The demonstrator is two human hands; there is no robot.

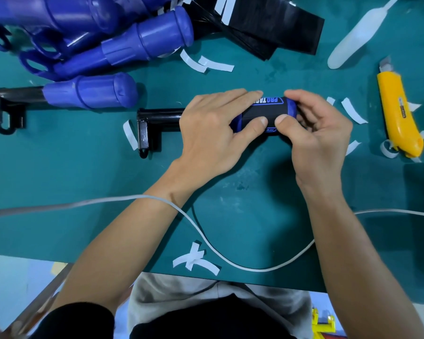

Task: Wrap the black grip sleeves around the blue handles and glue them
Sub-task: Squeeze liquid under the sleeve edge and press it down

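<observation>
Left grip (213,128) curls round blue handle (291,107), thumb pressing black sleeve (257,113) wrapped on it. Right grip (321,140) clasps handle's end, thumb on sleeve too. Handle lies mid green surface (83,179), its black bracket (147,130) pointing left. Bare blue handles (145,40) piled far left; black sleeve sheets (279,28) beyond; yellow utility knife (397,113) right.

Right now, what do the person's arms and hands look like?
The left hand and right hand are bare: no gloves, rings or watch show. The forearms are bare too; a black shirt sleeve ends near the left elbow. A white cable crosses the left wrist.
</observation>
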